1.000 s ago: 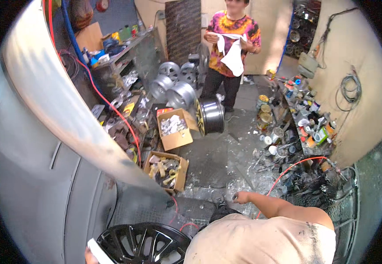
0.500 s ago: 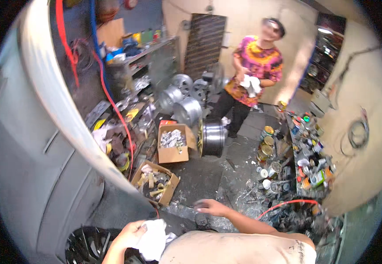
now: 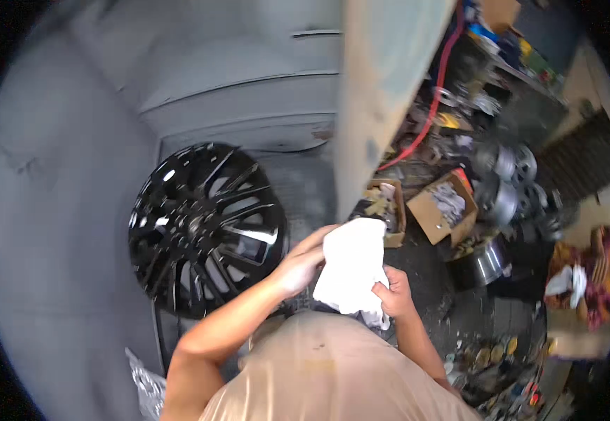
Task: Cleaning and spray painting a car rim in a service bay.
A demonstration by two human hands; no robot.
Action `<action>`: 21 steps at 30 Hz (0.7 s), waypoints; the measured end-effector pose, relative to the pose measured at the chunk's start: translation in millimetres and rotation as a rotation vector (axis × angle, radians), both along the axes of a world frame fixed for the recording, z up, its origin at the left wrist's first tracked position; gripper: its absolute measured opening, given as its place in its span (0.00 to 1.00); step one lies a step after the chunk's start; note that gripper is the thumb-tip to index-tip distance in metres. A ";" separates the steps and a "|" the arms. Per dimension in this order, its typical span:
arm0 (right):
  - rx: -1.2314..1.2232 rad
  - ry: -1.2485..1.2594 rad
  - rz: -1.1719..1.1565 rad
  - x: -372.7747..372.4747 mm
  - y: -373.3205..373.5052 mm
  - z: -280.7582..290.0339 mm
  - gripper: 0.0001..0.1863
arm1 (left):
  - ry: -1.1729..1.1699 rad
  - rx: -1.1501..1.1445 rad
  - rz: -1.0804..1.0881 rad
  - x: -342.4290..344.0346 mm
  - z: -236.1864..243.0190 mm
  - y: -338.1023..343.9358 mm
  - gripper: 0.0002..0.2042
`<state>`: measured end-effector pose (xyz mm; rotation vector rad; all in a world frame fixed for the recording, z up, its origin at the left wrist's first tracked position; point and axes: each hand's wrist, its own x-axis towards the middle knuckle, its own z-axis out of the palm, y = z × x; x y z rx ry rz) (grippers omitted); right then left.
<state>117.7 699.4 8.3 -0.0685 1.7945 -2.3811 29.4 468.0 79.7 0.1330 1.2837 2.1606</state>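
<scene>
Cloth (image 3: 353, 266) between two hands, with a glossy black wheel (image 3: 194, 224) alongside

White and folded, the cloth is hanging in front of the person's pale shirt (image 3: 319, 365). The left hand (image 3: 301, 270) is gripping its left edge, fingertips passing out of sight behind; the right hand (image 3: 398, 295) is pinching the lower right corner, thumb on top. I am noting a change: half a second ago the left hand alone was carrying it, so neither hand is now remaining free. The head view, which I am following from afar, is also newly taking in the whole wheel, its spoked face showing just left of the left hand.

Grey walls (image 3: 45, 210) are enclosing the wheel, and a pale panel edge (image 3: 372, 105) is bounding the space ahead, running down toward the cloth. Just beyond the cloth a cardboard box (image 3: 398, 235) is narrowing the reach. Rightward, dark floor (image 3: 428, 270) is giving more room, extending toward a co-worker's patterned shirt (image 3: 603, 274), well apart.
</scene>
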 end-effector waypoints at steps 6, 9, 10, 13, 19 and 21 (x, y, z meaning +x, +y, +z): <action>0.459 0.131 0.098 -19.2 -16.8 68.9 0.14 | -0.212 -0.286 0.234 35.3 8.9 -24.1 0.40; 0.333 0.251 0.227 -27.5 -43.6 90.5 0.16 | 0.208 -0.106 0.100 40.3 -22.1 -46.0 0.36; 0.232 0.280 0.232 -26.1 -54.3 99.2 0.17 | 0.139 -0.063 0.096 33.8 -24.3 -51.6 0.34; 0.177 0.147 0.090 -15.0 -53.4 112.1 0.24 | 0.231 -0.407 0.129 14.6 -12.5 -88.9 0.28; -0.094 0.079 -0.097 26.5 -55.2 101.9 0.24 | 0.573 -0.624 0.016 -28.2 39.0 -137.6 0.25; -0.280 0.187 -0.244 42.0 -84.1 108.8 0.25 | 0.649 -0.571 0.129 -44.1 38.2 -141.1 0.25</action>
